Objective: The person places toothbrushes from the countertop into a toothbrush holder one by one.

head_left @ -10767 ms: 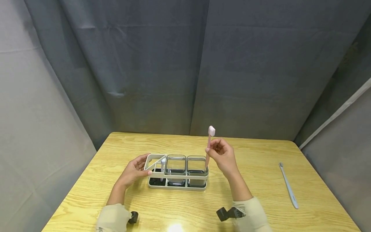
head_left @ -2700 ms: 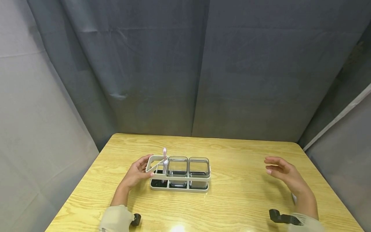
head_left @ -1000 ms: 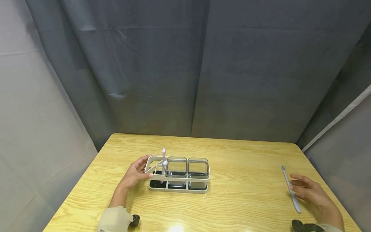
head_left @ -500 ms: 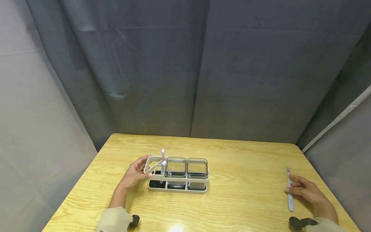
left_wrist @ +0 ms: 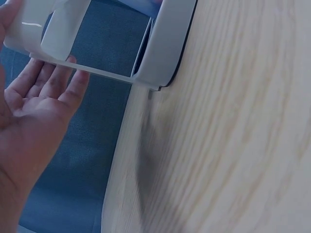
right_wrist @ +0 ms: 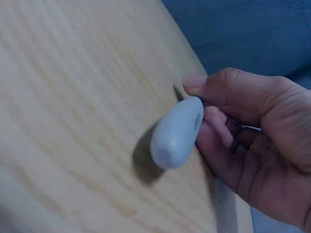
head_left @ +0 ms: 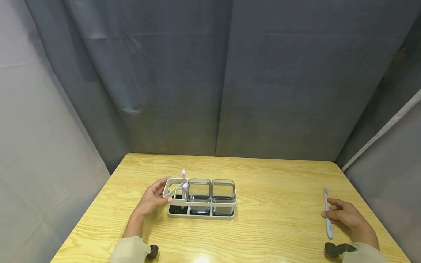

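Head view: the right hand (head_left: 345, 216), open beside the grey toothbrush (head_left: 327, 215) a second ago, now pinches it near the table's (head_left: 276, 219) right edge; bare wood stretches leftward to the holder (head_left: 200, 199).

Left wrist view: the left hand (left_wrist: 34, 111) rests flat-fingered against the holder's end.

Right wrist view: fingers (right_wrist: 218, 94) curl around the handle.

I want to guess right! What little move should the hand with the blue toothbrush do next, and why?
Probably lift it. The right hand pinches the light blue toothbrush, which seems still low over the table. The pink toothbrush already stands in the holder, which the left hand touches, so the blue one likely needs raising before going there.
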`<state>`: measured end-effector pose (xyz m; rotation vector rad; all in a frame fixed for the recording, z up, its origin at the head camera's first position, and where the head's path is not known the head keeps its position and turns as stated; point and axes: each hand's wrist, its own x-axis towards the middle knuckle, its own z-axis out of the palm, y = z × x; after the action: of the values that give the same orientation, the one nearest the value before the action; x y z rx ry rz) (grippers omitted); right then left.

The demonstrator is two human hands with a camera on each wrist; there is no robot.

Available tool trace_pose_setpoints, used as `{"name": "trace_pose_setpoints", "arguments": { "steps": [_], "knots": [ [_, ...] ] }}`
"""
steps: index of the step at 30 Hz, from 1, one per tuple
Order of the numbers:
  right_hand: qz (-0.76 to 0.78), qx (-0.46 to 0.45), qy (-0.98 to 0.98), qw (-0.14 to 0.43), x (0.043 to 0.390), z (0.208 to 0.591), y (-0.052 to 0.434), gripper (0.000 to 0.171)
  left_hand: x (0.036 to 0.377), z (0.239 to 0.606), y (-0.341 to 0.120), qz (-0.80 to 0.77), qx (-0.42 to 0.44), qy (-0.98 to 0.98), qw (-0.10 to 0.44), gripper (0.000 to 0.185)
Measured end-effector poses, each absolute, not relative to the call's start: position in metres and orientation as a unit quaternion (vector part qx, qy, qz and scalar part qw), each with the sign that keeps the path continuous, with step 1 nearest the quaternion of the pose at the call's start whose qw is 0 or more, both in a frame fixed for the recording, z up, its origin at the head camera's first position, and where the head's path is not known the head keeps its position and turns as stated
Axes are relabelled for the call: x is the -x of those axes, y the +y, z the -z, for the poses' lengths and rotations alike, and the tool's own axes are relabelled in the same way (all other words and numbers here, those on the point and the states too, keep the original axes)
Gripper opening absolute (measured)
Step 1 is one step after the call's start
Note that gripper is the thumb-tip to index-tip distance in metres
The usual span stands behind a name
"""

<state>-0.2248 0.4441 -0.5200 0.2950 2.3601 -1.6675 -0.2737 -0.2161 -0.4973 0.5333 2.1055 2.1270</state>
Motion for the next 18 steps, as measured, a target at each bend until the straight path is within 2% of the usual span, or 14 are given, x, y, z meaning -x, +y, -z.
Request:
{"name": "trace_pose_setpoints", "arguments": {
  "steps": [7, 13, 18],
  "knots": [
    [0.557, -0.071, 0.813, 0.157, 0.226, 0.511, 0.448, 0.075, 0.274, 0.497, -0.217, -0.703, -0.177, 0.687, 0.053, 0.077],
    [0.58, -0.063, 0.803, 0.12, 0.222, 0.509, 0.438, 0.072, 0.273, 0.494, -0.215, -0.702, -0.178, 0.688, 0.054, 0.078],
    [0.612, -0.083, 0.783, 0.075, 0.218, 0.51, 0.422, 0.057, 0.272, 0.494, -0.215, -0.699, -0.174, 0.691, 0.051, 0.077]
  ]
}}
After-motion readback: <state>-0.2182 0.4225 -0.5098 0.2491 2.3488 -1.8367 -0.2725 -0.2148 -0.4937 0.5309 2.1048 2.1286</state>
